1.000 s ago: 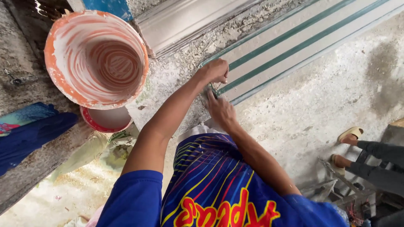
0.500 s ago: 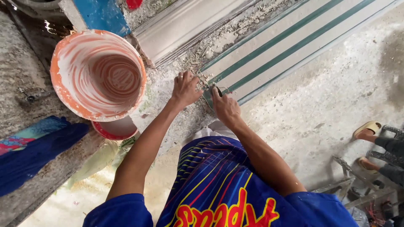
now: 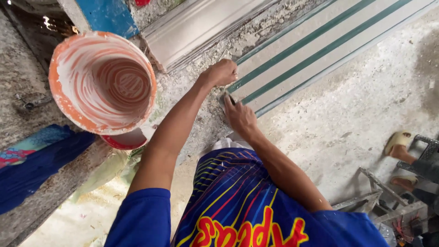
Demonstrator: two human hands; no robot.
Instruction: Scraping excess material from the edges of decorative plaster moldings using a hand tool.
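Panel (image 3: 320, 50), long, pale with green stripes, lying on the rough floor (image 3: 356, 123), its near end under both hands; bucket (image 3: 103, 82), orange and white-smeared, well left of the fingers, standing over a red bowl (image 3: 120, 141); blue cloth (image 3: 32, 169) further left, at the frame edge; white moulding (image 3: 201, 27) above and left of the knuckles; left hand (image 3: 222, 72) curled into a fist at the panel's end corner, what it grips cannot be told; right hand (image 3: 238, 115) just below, fingers together, pressing a small dark tool (image 3: 227, 97) to the panel edge; another person's sandalled foot (image 3: 398, 142) far right.
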